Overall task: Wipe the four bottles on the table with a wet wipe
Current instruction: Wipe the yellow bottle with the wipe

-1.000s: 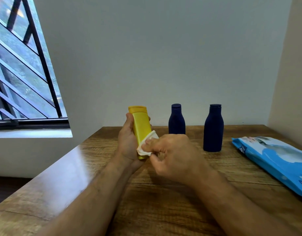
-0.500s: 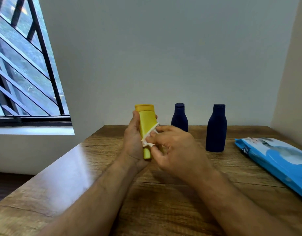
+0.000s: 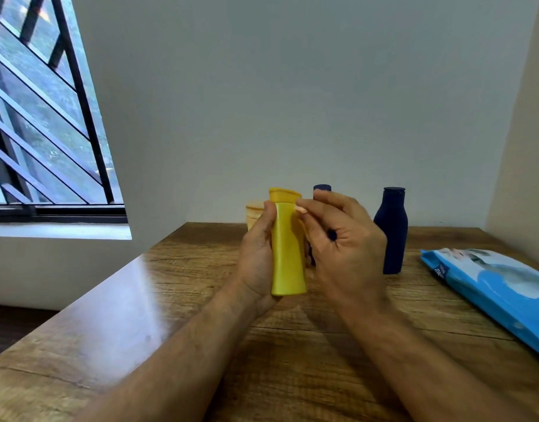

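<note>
My left hand (image 3: 256,254) grips a yellow bottle (image 3: 288,254) upright above the table, cap on top. My right hand (image 3: 344,245) is beside the bottle's right side, palm toward me, thumb against the bottle near the cap and fingers curled. Only a small pale scrap of the wet wipe (image 3: 301,210) shows at the thumb tip; the rest is hidden. A pale orange bottle (image 3: 253,213) peeks out behind my left hand. One dark blue bottle (image 3: 322,188) stands mostly hidden behind my right hand. Another dark blue bottle (image 3: 391,229) stands further right.
A blue pack of wet wipes (image 3: 490,287) lies flat at the right of the wooden table (image 3: 171,300). The wall runs close behind the bottles. A barred window (image 3: 43,117) is at the left, beyond the table's left edge.
My right hand has slid from the bottle's lower front up to near its cap and turned palm toward me, so the wipe is mostly out of sight. The bottle was lifted slightly.
</note>
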The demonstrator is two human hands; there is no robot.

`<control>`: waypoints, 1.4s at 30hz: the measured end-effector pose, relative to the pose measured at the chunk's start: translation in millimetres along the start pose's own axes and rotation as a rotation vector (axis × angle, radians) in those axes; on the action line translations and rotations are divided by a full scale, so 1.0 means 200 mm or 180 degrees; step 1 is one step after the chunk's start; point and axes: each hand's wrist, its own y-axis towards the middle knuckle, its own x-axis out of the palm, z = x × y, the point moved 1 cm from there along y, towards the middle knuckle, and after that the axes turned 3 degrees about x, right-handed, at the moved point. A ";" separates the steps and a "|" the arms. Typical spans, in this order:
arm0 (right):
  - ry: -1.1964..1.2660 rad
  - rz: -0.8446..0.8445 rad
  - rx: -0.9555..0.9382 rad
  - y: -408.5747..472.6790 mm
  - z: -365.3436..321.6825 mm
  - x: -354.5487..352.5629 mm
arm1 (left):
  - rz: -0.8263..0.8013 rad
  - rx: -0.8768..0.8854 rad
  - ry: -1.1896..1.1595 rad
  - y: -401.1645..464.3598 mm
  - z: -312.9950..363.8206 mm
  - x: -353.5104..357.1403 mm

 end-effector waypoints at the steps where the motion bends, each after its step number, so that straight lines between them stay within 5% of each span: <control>1: -0.0023 0.0037 -0.0120 0.00 0.00 0.00 | -0.0014 0.0002 -0.0048 0.01 0.00 0.00; 11: -0.0242 -0.1442 -0.0190 -0.04 -0.02 0.02 | 0.0316 0.0364 -0.0274 0.03 0.06 -0.04; 18: -0.0043 -0.0744 0.0377 -0.02 -0.04 0.01 | -0.0138 0.0177 -0.0017 0.00 -0.01 0.01; 25: 0.0407 -0.0793 0.0835 -0.03 -0.04 0.04 | -0.0076 0.0353 0.0092 -0.01 -0.01 0.01; 30: 0.0269 -0.1843 0.0634 -0.07 -0.01 0.04 | 0.0449 0.0465 -0.0110 0.02 0.07 -0.04; 34: -0.0401 -0.2210 -0.0142 -0.07 -0.02 0.05 | 0.0521 0.0380 -0.0400 0.04 0.08 -0.08; 38: -0.0618 -0.2167 -0.0192 -0.06 -0.06 0.06 | 0.0193 0.0255 -0.0459 0.01 0.05 -0.06; 42: -0.0679 -0.1585 -0.0071 -0.02 -0.05 0.04 | -0.0149 0.0121 -0.0294 -0.02 0.02 -0.02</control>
